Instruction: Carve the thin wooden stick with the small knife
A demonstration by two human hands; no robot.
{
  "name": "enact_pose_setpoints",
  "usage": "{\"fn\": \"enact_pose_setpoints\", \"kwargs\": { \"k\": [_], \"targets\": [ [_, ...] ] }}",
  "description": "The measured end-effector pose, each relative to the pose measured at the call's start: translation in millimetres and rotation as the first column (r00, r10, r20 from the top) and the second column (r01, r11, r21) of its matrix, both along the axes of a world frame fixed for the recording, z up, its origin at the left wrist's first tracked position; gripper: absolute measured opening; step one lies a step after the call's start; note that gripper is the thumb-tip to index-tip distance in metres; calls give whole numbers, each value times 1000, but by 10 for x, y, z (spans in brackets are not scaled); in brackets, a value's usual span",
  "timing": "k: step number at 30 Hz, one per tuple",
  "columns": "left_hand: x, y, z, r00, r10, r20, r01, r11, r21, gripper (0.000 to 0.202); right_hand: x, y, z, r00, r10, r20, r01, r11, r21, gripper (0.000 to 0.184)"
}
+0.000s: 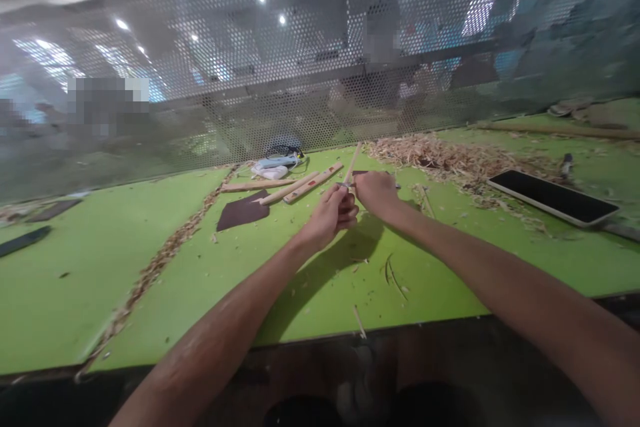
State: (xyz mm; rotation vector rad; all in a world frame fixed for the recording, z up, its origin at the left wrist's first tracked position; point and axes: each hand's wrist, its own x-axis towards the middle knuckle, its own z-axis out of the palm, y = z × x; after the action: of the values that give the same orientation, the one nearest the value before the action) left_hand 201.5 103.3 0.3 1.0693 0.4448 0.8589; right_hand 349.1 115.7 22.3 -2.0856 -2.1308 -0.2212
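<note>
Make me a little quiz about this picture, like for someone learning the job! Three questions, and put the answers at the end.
1. Pick one: what pokes up beside the left hand and right hand?
A) a red spoon
B) a thin pale stick
C) a teapot

2. True or false: the white-edged device with a black screen lies to the right of both hands.

3. Which is nearer that device: the big pile of shavings or the dark brown sheet on the left?

Key:
1. B
2. True
3. The big pile of shavings
</note>
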Motion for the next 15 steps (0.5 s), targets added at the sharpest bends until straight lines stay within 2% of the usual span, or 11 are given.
{"fn": "enact_pose_setpoints", "kwargs": {
  "k": [3, 12, 15],
  "targets": [
    [-5, 8, 16, 999, -29, 23, 30, 999, -22, 32, 19, 24, -14, 1000, 3, -5, -3, 1000, 12, 46],
    [5, -36, 79, 1000, -11, 5, 12, 999, -41, 35, 31, 65, -46, 998, 6, -56, -6, 1000, 6, 48],
    [-3, -52, 64, 999, -52, -11, 52, 998, -32, 35, 101, 112, -21, 996, -47, -77, 46, 999, -21, 47]
  ]
}}
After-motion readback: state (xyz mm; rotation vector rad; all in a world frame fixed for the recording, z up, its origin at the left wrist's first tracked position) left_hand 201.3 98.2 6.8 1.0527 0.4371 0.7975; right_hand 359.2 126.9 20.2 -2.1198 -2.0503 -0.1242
